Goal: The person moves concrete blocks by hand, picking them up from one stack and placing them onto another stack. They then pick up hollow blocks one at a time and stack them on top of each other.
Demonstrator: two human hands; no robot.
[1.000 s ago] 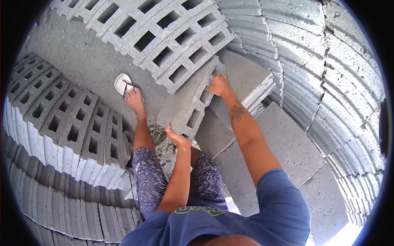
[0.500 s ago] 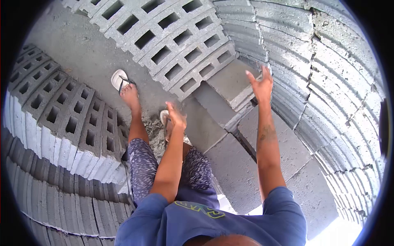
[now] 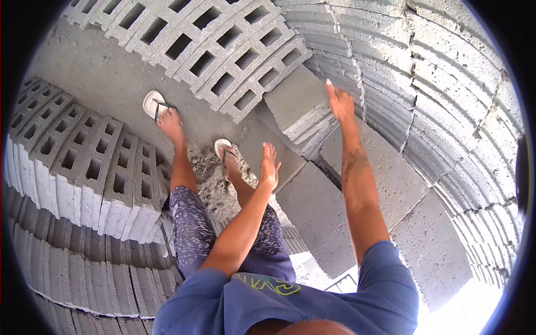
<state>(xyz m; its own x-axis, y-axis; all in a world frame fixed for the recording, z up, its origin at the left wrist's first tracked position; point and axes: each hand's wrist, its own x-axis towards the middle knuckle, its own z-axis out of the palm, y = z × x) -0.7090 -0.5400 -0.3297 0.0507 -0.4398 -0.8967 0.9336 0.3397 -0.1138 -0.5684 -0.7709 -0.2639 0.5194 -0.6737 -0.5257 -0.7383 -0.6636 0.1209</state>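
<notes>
Right fingers point(image 3: 333, 96) beside concrete block point(image 3: 297, 101)

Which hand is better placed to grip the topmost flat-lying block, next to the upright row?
Probably the right hand: it is right by the edge of that block, while the left hand is open and farther from it.

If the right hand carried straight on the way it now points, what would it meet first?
Probably the wall of stacked blocks, ahead of the right hand in the picture. The hand's height and the gap's depth are hard to judge from this one view.
</notes>
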